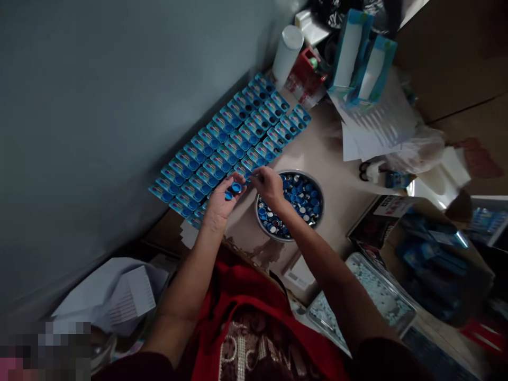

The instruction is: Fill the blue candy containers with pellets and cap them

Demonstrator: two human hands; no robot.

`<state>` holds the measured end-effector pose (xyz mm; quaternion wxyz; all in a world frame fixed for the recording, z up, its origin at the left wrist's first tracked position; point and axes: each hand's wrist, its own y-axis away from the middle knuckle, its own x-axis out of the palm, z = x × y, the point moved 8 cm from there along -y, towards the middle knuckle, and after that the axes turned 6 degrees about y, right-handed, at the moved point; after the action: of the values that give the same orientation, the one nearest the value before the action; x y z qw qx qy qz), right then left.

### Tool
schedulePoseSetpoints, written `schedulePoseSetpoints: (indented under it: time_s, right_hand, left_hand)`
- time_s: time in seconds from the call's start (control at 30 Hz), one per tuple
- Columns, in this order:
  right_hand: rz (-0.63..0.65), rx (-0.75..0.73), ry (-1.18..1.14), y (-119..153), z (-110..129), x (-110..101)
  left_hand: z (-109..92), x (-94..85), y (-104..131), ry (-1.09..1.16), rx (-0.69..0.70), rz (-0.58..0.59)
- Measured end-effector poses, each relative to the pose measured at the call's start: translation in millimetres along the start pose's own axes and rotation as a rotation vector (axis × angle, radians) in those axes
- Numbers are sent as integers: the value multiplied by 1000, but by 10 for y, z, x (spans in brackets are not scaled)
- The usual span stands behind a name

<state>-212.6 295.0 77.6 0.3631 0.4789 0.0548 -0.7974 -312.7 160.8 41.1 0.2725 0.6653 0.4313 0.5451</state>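
Observation:
Palm up, my left hand (pixel 223 199) holds a couple of round blue caps (pixel 236 188) near the front edge of rows of blue cards (pixel 214 166). The cards lie in long slanted rows along the wall, many with a round piece at one end. My right hand (pixel 269 186) is just right of the left one, its fingers pinched together; what they hold is too small to make out. Under my right wrist stands a round metal bowl (pixel 322 211) full of blue and silver caps.
A white cylinder (pixel 289 47), a red holder (pixel 307 69) and blue boxes (pixel 347 50) stand at the back. Papers (pixel 373 127) lie to the right. A cardboard box (pixel 367 225) and a tray of small pale pieces (pixel 357 259) are at the near right.

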Motion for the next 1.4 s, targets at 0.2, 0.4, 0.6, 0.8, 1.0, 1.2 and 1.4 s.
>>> schedulePoseSetpoints:
  time_s: [0.2,0.4,0.6,0.8,1.0,1.2,1.4]
  right_hand:
    - [22,-120,-85,508,-107,-27]
    - [28,-78,-8,432,-375,-284]
    - [-66,53,-24,229,-669,-431]
    - [-292,95,-174,89,-747,-651]
    - [-504,344,-451,-764,-1417,-1285]
    - [-320,316,-769,-1550,-1698,-1505]
    - [-199,141,-854,-1200,-1358,-1178]
  left_hand:
    - [554,207,150,-96,-109,-9]
    - [807,413,79,-167,-125,27]
    - [925,650,-206,-173,-147,-4]
    - [936,977,-373,-194,-243,32]
    - [657,1519,-673,-216,-289,115]
    - [393,2008,-1048,-261,-249,201]
    - [659,2177,-1137,-327,-244,260]
